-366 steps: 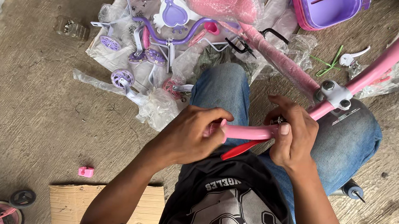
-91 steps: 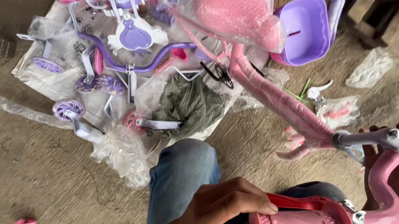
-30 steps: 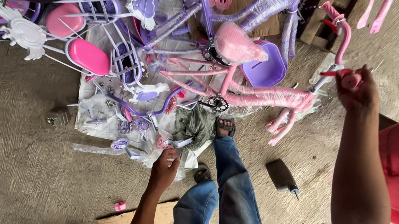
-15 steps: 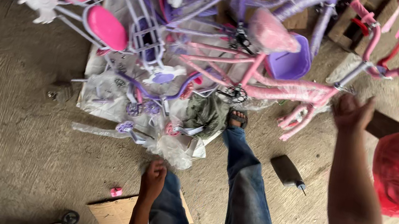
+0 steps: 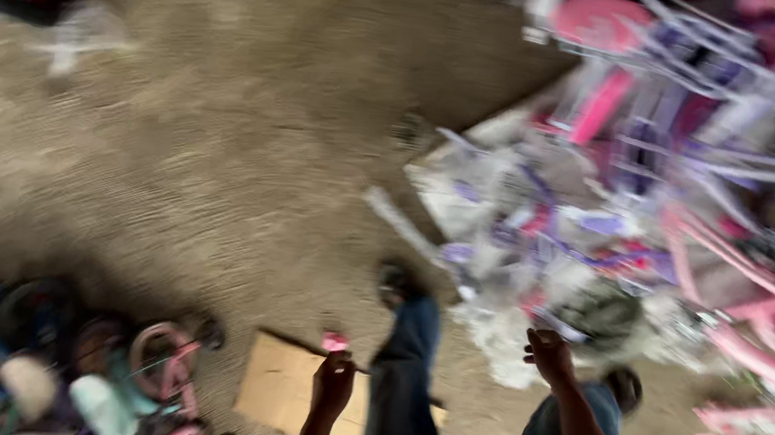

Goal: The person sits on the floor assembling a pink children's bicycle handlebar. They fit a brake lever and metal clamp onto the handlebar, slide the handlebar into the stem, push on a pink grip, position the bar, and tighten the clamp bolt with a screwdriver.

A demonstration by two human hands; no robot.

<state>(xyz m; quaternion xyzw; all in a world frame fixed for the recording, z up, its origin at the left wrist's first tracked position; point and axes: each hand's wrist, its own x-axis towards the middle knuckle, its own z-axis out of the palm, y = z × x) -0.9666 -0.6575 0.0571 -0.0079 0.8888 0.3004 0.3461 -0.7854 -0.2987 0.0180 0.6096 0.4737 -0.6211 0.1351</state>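
The frame was badly blurred. Bare concrete floor (image 5: 219,123) filled the upper left, rough and open. The left hand (image 5: 333,383) hung at lower centre, fingers curled together, just below a small pink piece (image 5: 334,342) beside flat cardboard (image 5: 282,395). The right hand (image 5: 550,356) was empty, fingers loosely apart, near the pink and purple bike parts (image 5: 675,187) in clear plastic at right. Small wheels (image 5: 156,357) crowded the lower left.
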